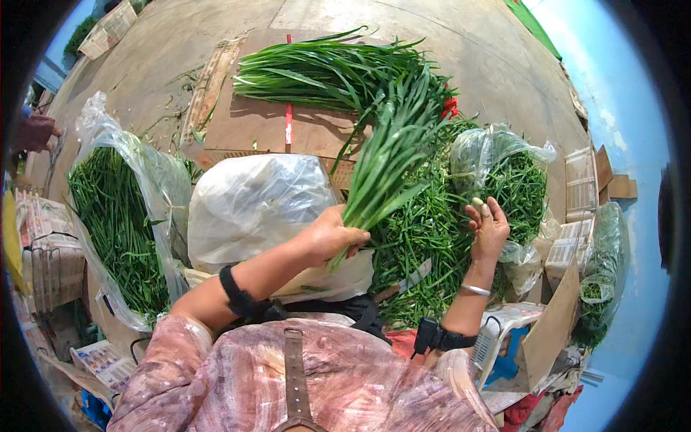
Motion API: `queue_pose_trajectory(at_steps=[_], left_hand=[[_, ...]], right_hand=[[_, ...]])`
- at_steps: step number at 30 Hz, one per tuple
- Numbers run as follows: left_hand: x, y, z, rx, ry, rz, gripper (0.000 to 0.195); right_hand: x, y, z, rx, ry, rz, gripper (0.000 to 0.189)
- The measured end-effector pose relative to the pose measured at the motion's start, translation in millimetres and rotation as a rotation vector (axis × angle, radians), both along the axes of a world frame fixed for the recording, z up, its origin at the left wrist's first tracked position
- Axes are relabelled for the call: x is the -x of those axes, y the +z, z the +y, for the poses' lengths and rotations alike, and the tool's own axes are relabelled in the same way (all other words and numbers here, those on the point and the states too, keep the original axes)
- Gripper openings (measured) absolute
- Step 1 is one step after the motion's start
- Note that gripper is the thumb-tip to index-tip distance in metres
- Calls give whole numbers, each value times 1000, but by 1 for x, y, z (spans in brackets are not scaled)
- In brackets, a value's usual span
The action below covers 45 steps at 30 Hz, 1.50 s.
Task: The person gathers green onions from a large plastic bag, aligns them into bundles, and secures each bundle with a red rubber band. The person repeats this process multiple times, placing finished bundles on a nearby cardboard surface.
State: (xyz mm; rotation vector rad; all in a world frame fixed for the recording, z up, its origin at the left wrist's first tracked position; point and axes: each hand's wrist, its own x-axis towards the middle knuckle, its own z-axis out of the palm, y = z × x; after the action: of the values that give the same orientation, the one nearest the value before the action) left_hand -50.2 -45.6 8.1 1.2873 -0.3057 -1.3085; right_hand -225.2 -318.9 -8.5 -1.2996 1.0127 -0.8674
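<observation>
My left hand [333, 237] is closed around the lower ends of a bunch of long green leafy stalks, likely Chinese chives [386, 156], whose tips point away from me. Over a heap of loose green leaves [421, 237] my right hand [488, 227] is raised, its fingers apart and a pale cover on one fingertip. Whether it holds a small piece cannot be told. Beyond the held bunch, a pile of similar stalks [324, 70] lies on a brown board [248, 127] with a red strip. A knife blade [415, 274] rests on the heap. White plastic sheeting [259, 205] covers my lap.
An open clear plastic bag [167, 189] of long green leaves stands at the left. Another clear bag [475, 154] of greens stands at the right, near plastic crates [580, 178] and cardboard [556, 324]. Part of another person's sleeve [35, 132] shows at the far left.
</observation>
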Motion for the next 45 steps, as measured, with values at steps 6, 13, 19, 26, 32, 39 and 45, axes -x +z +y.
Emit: queue_pose_trajectory(at_steps=[6, 13, 19, 26, 32, 39, 45], left_hand=[[3, 32, 9, -61, -444, -20, 10], [18, -8, 49, -423, -370, 658, 9], [19, -21, 38, -404, -330, 659, 14], [-4, -17, 62, -193, -421, 741, 15], [-15, -9, 96, -120, -370, 727, 16], [-25, -1, 119, -72, -386, 719, 17], [-48, 15, 126, 81, -412, 647, 58]], right_hand=[[31, 94, -5, 340, -58, -269, 32], [43, 96, 3, 353, 193, 447, 32], [-24, 102, 99, 710, 1002, 248, 83], [-86, 41, 171, 1107, 1513, 338, 121], [-98, 13, 203, 1133, 1456, 174, 89], [-115, 12, 205, 1199, 1422, 155, 62], [-131, 35, 201, 1282, 1374, 227, 36]])
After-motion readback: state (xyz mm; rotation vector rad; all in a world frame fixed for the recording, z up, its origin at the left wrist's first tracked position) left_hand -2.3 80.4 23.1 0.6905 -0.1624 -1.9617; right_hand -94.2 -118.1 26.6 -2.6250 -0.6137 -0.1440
